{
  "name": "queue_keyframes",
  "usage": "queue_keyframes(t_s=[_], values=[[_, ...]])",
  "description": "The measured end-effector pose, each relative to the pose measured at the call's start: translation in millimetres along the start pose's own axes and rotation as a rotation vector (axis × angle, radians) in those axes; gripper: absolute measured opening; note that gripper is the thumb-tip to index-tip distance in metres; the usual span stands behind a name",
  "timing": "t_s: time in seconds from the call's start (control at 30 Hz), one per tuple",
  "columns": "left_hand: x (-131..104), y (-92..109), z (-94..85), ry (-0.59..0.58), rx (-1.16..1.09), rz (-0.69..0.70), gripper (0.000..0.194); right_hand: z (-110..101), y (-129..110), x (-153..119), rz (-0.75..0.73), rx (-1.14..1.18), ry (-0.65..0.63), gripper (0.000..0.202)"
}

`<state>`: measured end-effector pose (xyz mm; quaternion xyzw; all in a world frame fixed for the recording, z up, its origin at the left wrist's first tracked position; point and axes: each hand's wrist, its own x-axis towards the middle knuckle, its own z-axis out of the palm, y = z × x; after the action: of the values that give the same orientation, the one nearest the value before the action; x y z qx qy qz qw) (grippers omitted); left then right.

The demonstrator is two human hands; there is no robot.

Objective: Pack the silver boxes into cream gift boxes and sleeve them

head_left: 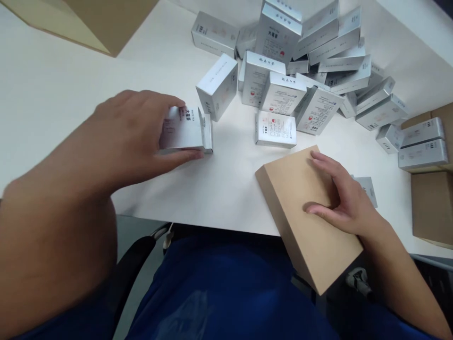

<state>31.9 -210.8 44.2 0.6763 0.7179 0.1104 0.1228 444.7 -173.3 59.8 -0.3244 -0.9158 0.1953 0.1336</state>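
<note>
My left hand (pixel 141 134) is closed around a silver tea carton (pixel 187 125) with dark printed characters, thumb on the near side and fingers on the far side. Another silver carton (pixel 208 134) shows just beyond its right end, touching or very close. On the right, my right hand (pixel 339 193) grips a plain brown cardboard box (pixel 300 198), its thumb and fingertips on the upper face. That box lies at a slant across the table's front edge, its near end jutting out over my lap. Part of a flat silver piece (pixel 368 189) shows behind my right hand.
Several silver cartons are heaped at the back, with an upright one (pixel 217 87) and a flat one (pixel 276 129) nearest. Two cartons (pixel 423 141) lie by a brown box (pixel 432 203) at the far right. A large cardboard box (pixel 106 23) stands back left on the white table (pixel 53 85).
</note>
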Motion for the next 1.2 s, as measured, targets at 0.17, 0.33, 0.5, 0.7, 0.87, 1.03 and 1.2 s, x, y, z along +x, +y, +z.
queue_keyframes(t_s=[0.17,0.33,0.5,0.7,0.87,1.03,1.2], values=[[-1.2,-11.9,-2.2,0.002,0.010,0.024,0.108,1.2,-1.7,11.1,-0.136,-0.052,-0.045,0.090],[0.4,-20.4,-0.1,-0.003,0.011,0.087,0.088,4.2,-3.9,16.9,-0.219,-0.115,-0.053,0.085],[14.8,-23.0,3.3,0.031,0.001,0.196,0.102,3.7,-7.8,29.3,-0.341,-0.182,-0.073,0.053],[-12.5,4.1,-0.8,0.135,-0.328,0.308,0.139,4.6,-10.5,57.4,-0.530,-0.344,-0.107,0.047],[-79.4,43.7,38.1,0.191,-0.669,0.148,0.120,4.9,-10.8,60.5,-0.460,-0.390,-0.115,0.046],[-87.1,68.2,85.5,0.084,-0.670,-0.119,0.062,6.0,-10.7,56.2,-0.437,-0.356,-0.069,0.044],[-78.3,73.2,96.0,0.203,-0.701,-0.152,0.056,8.9,-10.1,54.9,-0.470,-0.356,0.044,0.045]])
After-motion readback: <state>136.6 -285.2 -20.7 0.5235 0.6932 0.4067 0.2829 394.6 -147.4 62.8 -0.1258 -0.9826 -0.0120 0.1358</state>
